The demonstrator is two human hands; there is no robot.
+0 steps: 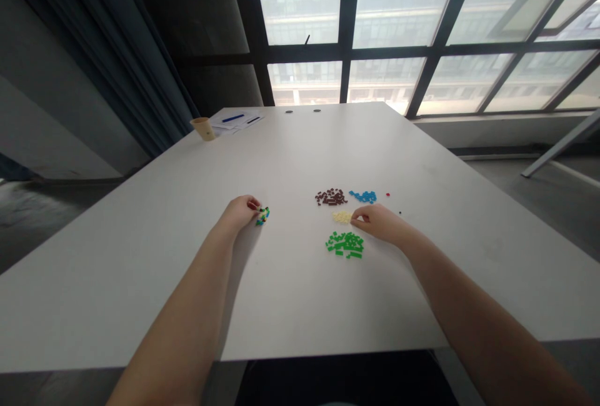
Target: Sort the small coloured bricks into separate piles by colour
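My left hand (241, 210) rests on the white table (300, 306) with its fingers curled around a small multicoloured cluster of tiny bricks (263, 215). My right hand (379, 221) lies further right, fingers pinched at the edge of a pale yellow pile of bricks (342, 216). Just below that hand sits a green pile (346, 244). Beyond it lie a dark brown pile (330, 197) and a blue pile (364, 195). A single red piece (387, 194) and a tiny dark piece (400, 212) lie loose to the right.
A tan paper cup (203, 128) stands at the far left corner of the table, next to papers with blue pens (237, 120). Dark curtains hang on the left; large windows run behind the table. A slanted metal leg (562, 143) stands at right.
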